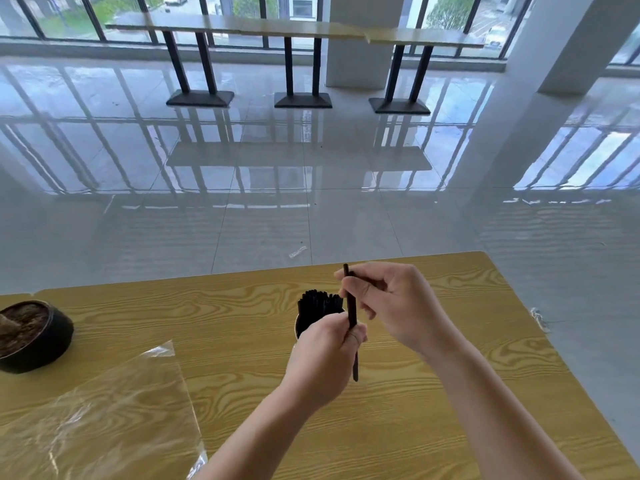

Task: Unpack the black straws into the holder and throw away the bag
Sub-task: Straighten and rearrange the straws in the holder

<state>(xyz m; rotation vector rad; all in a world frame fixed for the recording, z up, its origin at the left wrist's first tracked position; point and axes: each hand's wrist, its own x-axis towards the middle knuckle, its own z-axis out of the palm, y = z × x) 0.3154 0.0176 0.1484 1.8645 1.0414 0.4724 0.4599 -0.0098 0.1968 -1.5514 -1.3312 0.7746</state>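
A bunch of black straws [318,304] stands upright in a round holder [298,328], mostly hidden behind my left hand. My left hand [323,355] and my right hand [394,306] both grip one or two loose black straws [352,317], held nearly upright just right of the holder. The lower ends poke out below my left hand. The clear plastic bag [104,417] lies flat and looks empty on the wooden table [450,410], at the near left.
A dark round bowl [33,336] with brown contents sits at the table's left edge. The table's far edge runs just beyond my hands, its right edge slants down to the right. Glossy tiled floor and a long counter on black legs [298,64] lie beyond.
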